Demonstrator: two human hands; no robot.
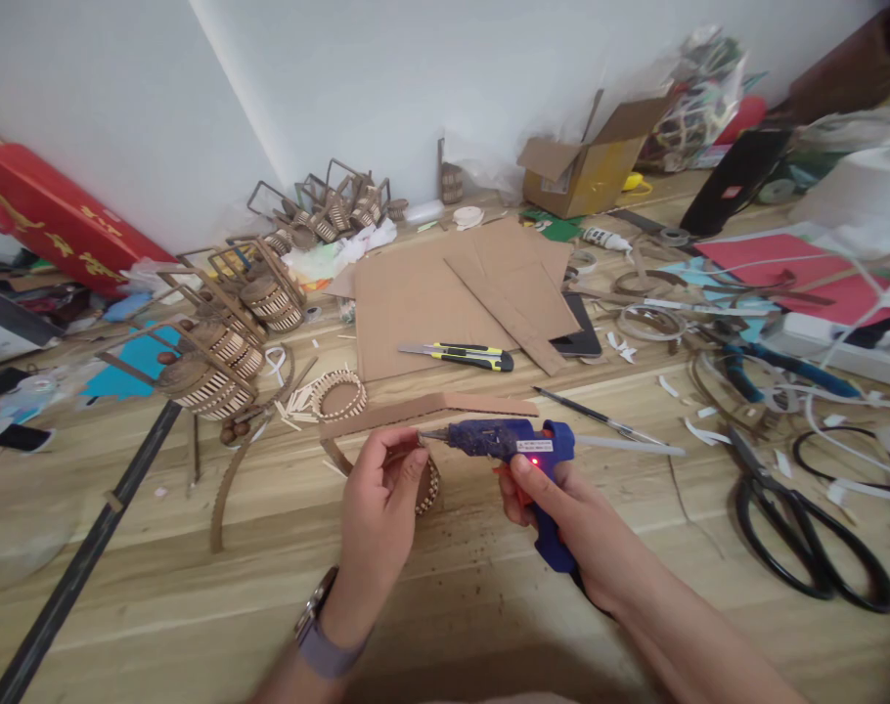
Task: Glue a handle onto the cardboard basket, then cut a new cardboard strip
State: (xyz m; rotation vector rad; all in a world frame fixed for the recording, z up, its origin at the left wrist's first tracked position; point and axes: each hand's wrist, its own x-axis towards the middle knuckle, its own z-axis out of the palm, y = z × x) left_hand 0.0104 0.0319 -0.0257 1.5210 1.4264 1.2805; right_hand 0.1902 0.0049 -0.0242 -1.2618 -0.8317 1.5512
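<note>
My right hand (566, 504) is wrapped round a blue hot glue gun (500, 438), whose small red light is on. A pale glue stick (628, 447) juts from its back end. The dark nozzle points left and meets the fingertips of my left hand (382, 499). Between thumb and fingers, my left hand grips a small round cardboard piece edged with pale sticks (428, 489); my fingers cover much of it. Just beyond lies a bent cardboard strip (481, 403). A similar stick-edged ring (340, 396) rests beside loose pale sticks (298, 403).
Behind the hands, a yellow-black utility knife (460, 356) lies on cardboard sheets (408, 293). Large black scissors (804, 533), blue-handled pliers (797, 370) and coiled strips are at right. Little cardboard buckets with handles (210, 376) stand at left, near a black pole (85, 562).
</note>
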